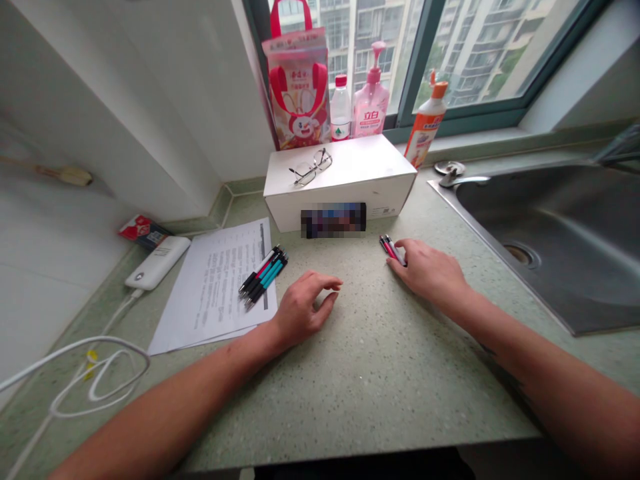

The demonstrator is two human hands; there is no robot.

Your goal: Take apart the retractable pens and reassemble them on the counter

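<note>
My left hand [303, 308] rests on the speckled green counter [380, 373], fingers curled loosely with nothing in them. Just to its left lie several black, blue and pink pens [263, 275] in a bunch on printed paper sheets [216, 287]. My right hand [429, 270] lies palm down on the counter, its fingertips touching a pair of red and grey pens [391, 248] that stick out from under the fingers.
A white box [345, 175] with glasses [311, 167] on top stands behind. On the sill are a red-pink bag [298, 87], a water bottle [341, 110], a pink pump bottle [371, 100] and an orange-capped bottle [426, 123]. A steel sink [560, 227] is right; a power bank [157, 262] with white cable is left.
</note>
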